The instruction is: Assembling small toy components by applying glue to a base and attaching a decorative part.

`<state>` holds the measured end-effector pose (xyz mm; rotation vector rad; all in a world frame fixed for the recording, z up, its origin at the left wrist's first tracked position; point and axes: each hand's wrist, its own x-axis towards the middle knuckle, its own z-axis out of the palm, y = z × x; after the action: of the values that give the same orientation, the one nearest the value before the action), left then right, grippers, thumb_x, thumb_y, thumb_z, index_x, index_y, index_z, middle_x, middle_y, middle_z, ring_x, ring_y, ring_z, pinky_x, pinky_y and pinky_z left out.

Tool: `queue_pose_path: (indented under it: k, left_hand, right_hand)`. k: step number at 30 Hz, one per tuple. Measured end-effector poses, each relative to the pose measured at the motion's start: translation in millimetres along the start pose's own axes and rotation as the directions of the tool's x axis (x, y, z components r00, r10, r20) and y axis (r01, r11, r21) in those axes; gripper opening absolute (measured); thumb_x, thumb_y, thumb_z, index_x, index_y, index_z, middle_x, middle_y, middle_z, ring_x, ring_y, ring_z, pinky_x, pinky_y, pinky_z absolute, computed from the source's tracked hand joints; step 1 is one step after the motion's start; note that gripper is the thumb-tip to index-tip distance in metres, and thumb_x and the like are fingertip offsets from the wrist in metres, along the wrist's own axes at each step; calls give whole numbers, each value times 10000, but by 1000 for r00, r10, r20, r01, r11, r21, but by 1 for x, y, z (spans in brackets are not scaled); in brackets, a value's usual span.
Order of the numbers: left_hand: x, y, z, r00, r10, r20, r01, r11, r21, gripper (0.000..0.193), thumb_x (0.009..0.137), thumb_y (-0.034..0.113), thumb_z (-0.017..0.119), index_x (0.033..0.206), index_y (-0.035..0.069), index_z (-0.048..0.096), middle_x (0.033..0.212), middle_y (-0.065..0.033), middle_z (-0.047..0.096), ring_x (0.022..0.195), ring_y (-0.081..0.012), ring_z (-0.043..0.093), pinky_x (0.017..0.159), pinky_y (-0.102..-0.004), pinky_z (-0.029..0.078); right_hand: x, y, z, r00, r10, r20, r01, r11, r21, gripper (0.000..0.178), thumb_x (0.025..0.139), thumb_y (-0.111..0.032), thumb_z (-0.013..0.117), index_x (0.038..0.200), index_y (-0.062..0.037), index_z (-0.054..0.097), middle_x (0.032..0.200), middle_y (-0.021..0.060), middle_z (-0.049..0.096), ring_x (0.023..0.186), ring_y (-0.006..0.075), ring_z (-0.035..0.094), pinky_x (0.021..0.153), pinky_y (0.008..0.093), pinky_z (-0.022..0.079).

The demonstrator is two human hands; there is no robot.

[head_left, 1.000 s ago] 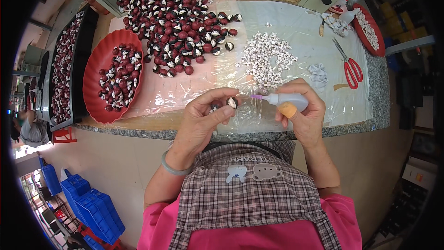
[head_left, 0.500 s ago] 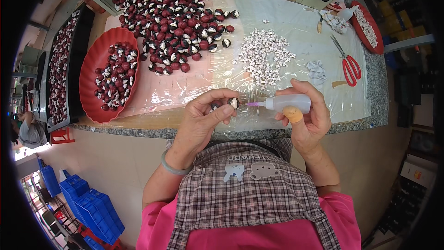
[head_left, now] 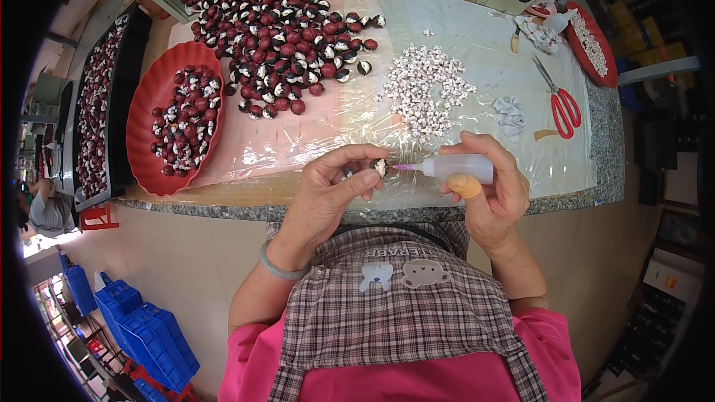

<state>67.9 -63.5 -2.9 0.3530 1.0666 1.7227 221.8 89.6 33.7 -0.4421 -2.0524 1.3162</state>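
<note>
- Right now the left hand (head_left: 328,193) pinches a small dark piece (head_left: 378,168) with a white part between thumb and fingertips, held just over the near counter edge (head_left: 357,214); the grip is closed on it.
- The right hand (head_left: 488,190) is wrapped around a small squeeze bottle (head_left: 458,169), thumb pressed on its side, with the purple nozzle (head_left: 404,167) touching or almost touching the piece.
- Risk, as I judge it: too hard a squeeze could flood the piece and wet the left fingertips, since they sit right beside the nozzle.
- The piece is tiny and held only at the tips; a slip would likely drop it past the edge onto the apron (head_left: 395,305) or the floor.
- Around: a heap of dark red pieces (head_left: 283,22) lies far back, a red tray (head_left: 153,115) with more sits to the left, and a pile of small white bits (head_left: 426,89) lies just beyond the hands.
- Red scissors (head_left: 562,104) and a crumpled white scrap (head_left: 512,115) lie to the right, well apart from the hands.
- Clear plastic sheet (head_left: 477,37) covers the counter; nothing stands between the hands and the white pile.
</note>
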Motion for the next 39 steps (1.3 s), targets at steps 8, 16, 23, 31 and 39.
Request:
queue_pose_path:
  k: [8,16,23,31,39]
  left_hand:
    - [2,-1,-2,999,-15,41,17,999,-33,278,863,63,658,1132,-3,626,883,-34,616,767,-74,559,655,-200,451]
    - [0,-1,-8,999,-37,-7,36,996,-76,292,870,69,656,1147,0,596,980,-68,640,794,-84,561,663,-204,450]
    - [0,0,-7,996,-62,-59,58,996,-67,299,867,48,647,1156,-14,598,992,-77,638,803,-96,574,695,-210,473]
    - [1,-1,-6,999,-43,-31,43,999,-9,302,873,58,631,1162,-22,594,1022,-105,642,797,-92,565,693,-193,460]
    - [-1,1,-7,997,-83,0,83,996,-32,278,904,72,602,1168,-13,602,1003,-74,639,819,-99,579,720,-212,477]
  right_hand:
    - [2,2,-5,996,-77,47,79,995,-57,398,814,-115,718,1149,28,560,916,159,672,842,223,683,717,283,535]
    - [18,37,-28,965,264,2,-211,767,606,370,812,9,675,1088,-43,434,1030,115,563,807,196,643,613,268,527]
    - [24,47,-29,847,517,121,-498,695,519,215,824,-15,656,990,-29,520,889,55,580,832,166,639,671,256,520]
    - [27,56,-22,985,105,140,-40,916,-400,225,744,4,675,956,-56,626,885,55,567,784,212,625,683,295,491]
    - [39,52,-25,929,159,333,24,874,-485,246,700,-1,719,940,-29,671,895,76,597,818,229,614,722,320,489]
